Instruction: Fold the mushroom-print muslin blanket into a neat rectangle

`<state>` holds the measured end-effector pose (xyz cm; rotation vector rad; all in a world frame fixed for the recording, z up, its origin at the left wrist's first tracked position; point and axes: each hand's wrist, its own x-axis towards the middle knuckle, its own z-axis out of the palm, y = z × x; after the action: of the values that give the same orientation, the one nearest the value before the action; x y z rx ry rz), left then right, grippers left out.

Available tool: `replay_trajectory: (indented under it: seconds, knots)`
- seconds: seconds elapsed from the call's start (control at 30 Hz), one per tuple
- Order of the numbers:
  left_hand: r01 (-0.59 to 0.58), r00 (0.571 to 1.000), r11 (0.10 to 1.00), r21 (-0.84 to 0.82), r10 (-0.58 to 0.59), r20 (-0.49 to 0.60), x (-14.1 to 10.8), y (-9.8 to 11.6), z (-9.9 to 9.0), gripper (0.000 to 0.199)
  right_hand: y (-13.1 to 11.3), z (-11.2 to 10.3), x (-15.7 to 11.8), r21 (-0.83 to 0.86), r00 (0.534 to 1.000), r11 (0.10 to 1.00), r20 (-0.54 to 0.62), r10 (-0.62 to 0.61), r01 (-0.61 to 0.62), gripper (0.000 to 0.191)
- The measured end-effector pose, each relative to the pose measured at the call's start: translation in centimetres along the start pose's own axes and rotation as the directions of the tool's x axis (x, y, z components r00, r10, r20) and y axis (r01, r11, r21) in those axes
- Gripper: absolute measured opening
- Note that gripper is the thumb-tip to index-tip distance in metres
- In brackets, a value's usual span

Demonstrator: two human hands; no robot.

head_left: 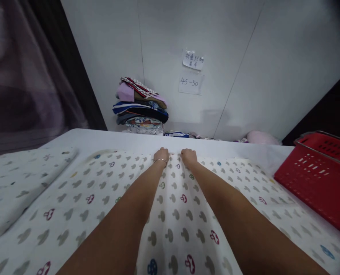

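Observation:
A white cloth (174,206) printed with grey and coloured mushrooms lies spread over the white table. Both arms reach across it to its far edge. My left hand (161,154), with a thin bracelet at the wrist, is closed on that edge just left of the middle. A short way to the right, my right hand (188,157) grips the same edge with its fingers curled. Between the two arms the fabric runs toward me in soft lengthwise folds. The fingertips are hidden against the cloth.
A folded white patterned cloth (23,187) lies at the left. At the right stands a red plastic basket (316,175). Behind the table (101,139), a stack of folded fabrics (141,107) rises by the wall, where two paper notes (191,82) hang. A dark curtain (43,76) borders the left.

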<state>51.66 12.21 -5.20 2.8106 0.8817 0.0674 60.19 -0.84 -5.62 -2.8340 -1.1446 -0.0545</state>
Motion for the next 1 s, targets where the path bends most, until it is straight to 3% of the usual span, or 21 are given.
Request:
replay_trajectory:
  seconds: [0.13, 0.23, 0.37, 0.47, 0.73, 0.83, 1.0]
  knots:
    - [-0.024, 0.998, 0.999, -0.027, 0.022, -0.063, -1.0, 0.4, 0.2, 0.034, 0.0, 0.2, 0.0, 0.002, 1.0, 1.0, -0.014, 0.006, -0.006, 0.024]
    - [-0.178, 0.978, 0.983, -0.039, 0.172, -0.12, -2.2, 1.3, 0.9, 0.033, -0.1, 0.3, -0.1, 0.01, 1.0, 1.0, -0.028, 0.005, -0.005, 0.026]
    - [-0.325, 0.945, 0.945, -0.02, 0.325, -0.021, -3.4, 1.9, 2.3, 0.04, 0.9, 0.0, -0.7, 0.027, 0.999, 0.999, -0.036, -0.035, 0.036, 0.029]
    - [-0.324, 0.945, 0.946, -0.019, 0.325, 0.026, -3.6, 1.8, 2.7, 0.044, 3.4, -0.7, -1.3, 0.034, 0.998, 0.998, -0.014, -0.055, 0.055, 0.033]
    - [-0.314, 0.949, 0.949, -0.02, 0.314, 0.009, -3.4, 1.7, 2.9, 0.043, 13.7, -2.7, -4.2, 0.013, 0.998, 1.0, 0.05, 0.028, -0.028, 0.03]
    - [-0.323, 0.946, 0.946, -0.006, 0.323, 0.004, -3.3, 1.7, 2.9, 0.043, 15.1, -2.5, -4.5, -0.011, 0.997, 0.997, 0.04, 0.07, -0.07, 0.025]
    - [-0.338, 0.941, 0.941, 0.012, 0.338, 0.007, -3.3, 1.4, 3.0, 0.044, 14.5, -1.4, -4.1, -0.052, 0.986, 0.985, -0.039, 0.162, -0.164, 0.029]
